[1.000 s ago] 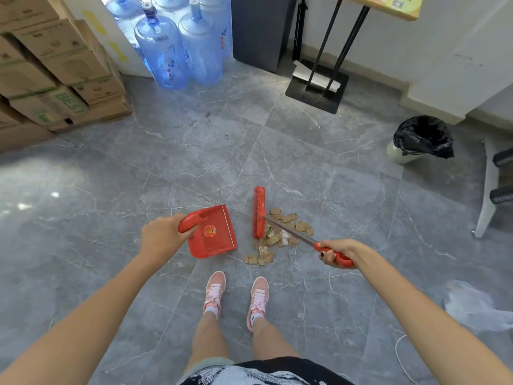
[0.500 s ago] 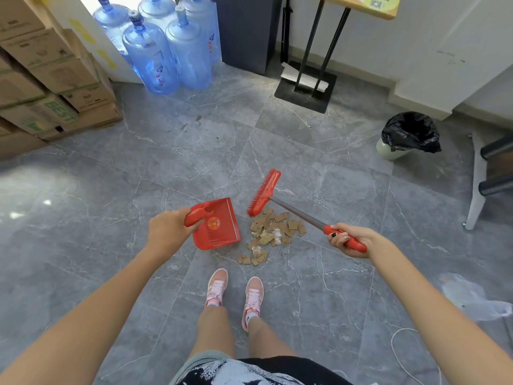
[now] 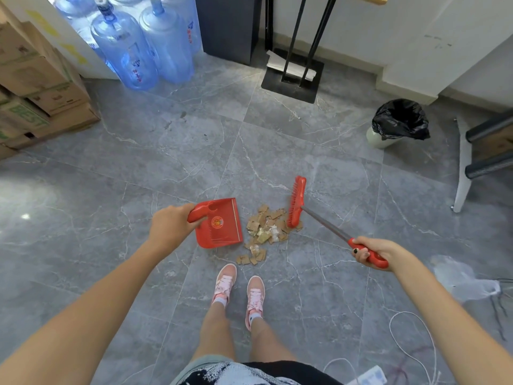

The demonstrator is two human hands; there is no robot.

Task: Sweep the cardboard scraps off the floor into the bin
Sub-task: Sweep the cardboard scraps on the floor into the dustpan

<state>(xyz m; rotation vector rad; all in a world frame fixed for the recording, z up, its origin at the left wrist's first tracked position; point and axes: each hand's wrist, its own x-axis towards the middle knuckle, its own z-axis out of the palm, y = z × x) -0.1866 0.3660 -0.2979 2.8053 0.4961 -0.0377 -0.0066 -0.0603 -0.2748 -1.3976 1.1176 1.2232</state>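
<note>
Gathering step. Left hand grips the dustpan handle; right hand clamps the brush. Cardboard scraps lie between them, brush at their right edge. Next: sweep leftward into the pan; bin stands far right.

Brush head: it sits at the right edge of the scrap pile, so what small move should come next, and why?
Probably a short stroke leftward. The brush is right of the cardboard scraps, and the dustpan in the left hand lies open just left of them, so that should push scraps into the pan.
</note>
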